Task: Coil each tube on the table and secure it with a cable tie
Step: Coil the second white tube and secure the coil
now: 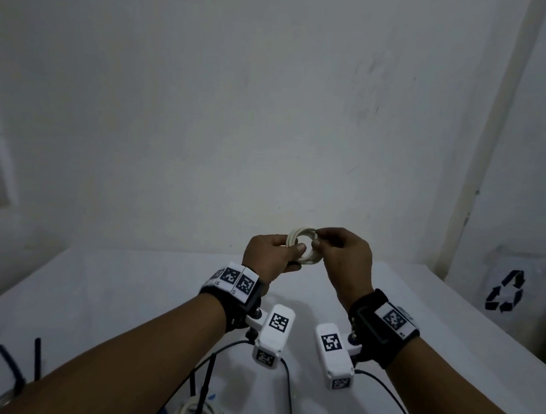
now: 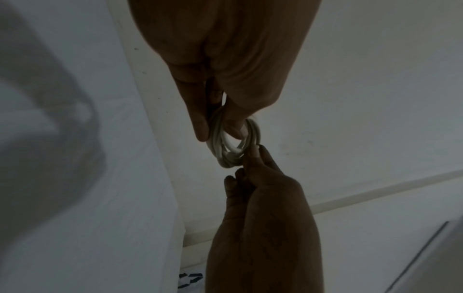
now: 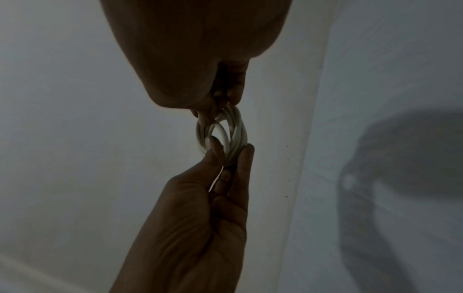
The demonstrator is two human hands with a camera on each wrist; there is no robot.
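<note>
A small white tube coil (image 1: pixel 295 233) is held up above the table's far part, between both hands. My left hand (image 1: pixel 294 251) grips its left side, thumb across the front of the loops. My right hand (image 1: pixel 319 240) pinches the coil's right edge with its fingertips. The left wrist view shows my left hand (image 2: pixel 220 130) clamping the tube coil (image 2: pixel 234 150) while the right hand's fingertips (image 2: pixel 251 156) meet it from below. In the right wrist view my right hand (image 3: pixel 220 111) nips the top of the tube coil (image 3: pixel 239 132). No cable tie shows on this coil.
The white table (image 1: pixel 127 293) reaches a plain wall. A second white coil (image 1: pixel 180 413) lies at the near edge with black cable ties (image 1: pixel 207 381) sticking up by it. More black ties (image 1: pixel 14 369) stand at the near left. A box with a recycling mark (image 1: pixel 505 292) stands at the right.
</note>
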